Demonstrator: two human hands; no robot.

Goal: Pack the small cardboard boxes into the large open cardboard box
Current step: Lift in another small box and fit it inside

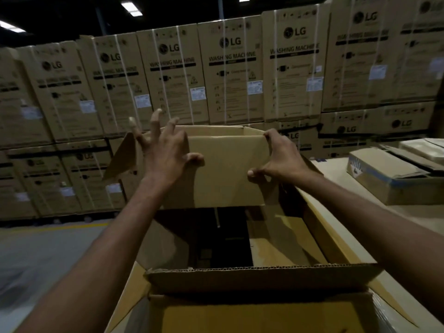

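Note:
A small plain cardboard box is held in the air over the far end of the large open cardboard box. My left hand is on its left side, with the thumb pressed on the front face and the fingers splayed over the top edge. My right hand pinches its right edge, thumb in front and fingers at the top corner. The large box's inside is dark below the small box. A brown cardboard surface shows inside at the right; what it is cannot be told.
The large box's flaps stand open, one at the far left and one near me. To the right, another carton with a blue band lies on a cardboard surface. Stacked washing-machine cartons form a wall behind. Grey floor lies at the left.

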